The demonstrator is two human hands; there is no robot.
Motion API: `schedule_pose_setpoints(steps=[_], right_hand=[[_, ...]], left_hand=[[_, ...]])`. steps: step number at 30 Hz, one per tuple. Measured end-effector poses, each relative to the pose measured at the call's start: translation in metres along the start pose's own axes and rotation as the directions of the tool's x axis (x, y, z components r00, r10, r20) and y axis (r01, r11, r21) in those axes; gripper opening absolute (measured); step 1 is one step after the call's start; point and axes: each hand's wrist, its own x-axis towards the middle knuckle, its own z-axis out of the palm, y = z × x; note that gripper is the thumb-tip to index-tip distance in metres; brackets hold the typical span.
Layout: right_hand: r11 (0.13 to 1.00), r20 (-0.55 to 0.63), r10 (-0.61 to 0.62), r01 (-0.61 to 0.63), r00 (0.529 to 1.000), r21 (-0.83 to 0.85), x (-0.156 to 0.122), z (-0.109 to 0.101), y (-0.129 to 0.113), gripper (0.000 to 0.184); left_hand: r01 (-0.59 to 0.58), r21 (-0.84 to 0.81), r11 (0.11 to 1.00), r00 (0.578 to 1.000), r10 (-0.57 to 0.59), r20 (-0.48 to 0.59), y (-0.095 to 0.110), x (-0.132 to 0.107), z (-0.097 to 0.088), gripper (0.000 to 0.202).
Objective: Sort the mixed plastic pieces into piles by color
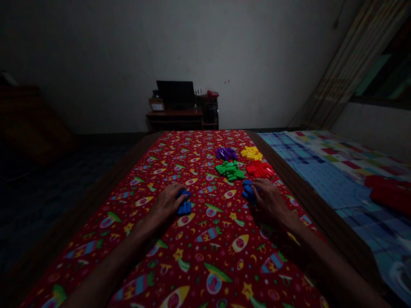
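Note:
My left hand (165, 204) rests on a small stack of blue plastic pieces (184, 204), its fingers curled over the top. My right hand (269, 199) reaches onto a second cluster of blue plastic pieces (248, 191), and its fingertips cover part of them. Both hands lie on a red printed cloth (205, 256) with a rocket pattern. Beyond them are loose piles of short plastic pieces: purple (226, 154), yellow (252, 153), green (230, 170) and red (260, 169). The red pile is closest to my right hand.
A dark wooden edge (321, 209) borders the cloth on the right, beyond which lies a checked blanket (327, 171) with a red object (390, 192) on it. A small desk (175, 114) with a dark screen (175, 94) stands against the far wall.

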Motion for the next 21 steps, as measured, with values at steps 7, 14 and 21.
schedule_pose_setpoints(steps=[7,14,21], right_hand=[[0.919,0.101,-0.17,0.12,0.98,0.375,0.001,0.018,-0.066,0.034],[0.929,0.212,-0.108,0.023,0.971,0.368,0.0,0.026,-0.067,0.027],[0.998,0.209,-0.042,0.049,0.977,-0.027,0.01,0.015,-0.01,0.024]], left_hand=[[0.101,-0.289,0.952,0.995,-0.092,0.046,0.062,0.014,0.006,0.018],[0.124,-0.466,0.876,0.986,-0.054,0.16,0.098,0.007,0.013,0.024],[-0.027,0.054,0.998,0.999,0.028,-0.027,0.006,0.009,-0.002,0.033]])
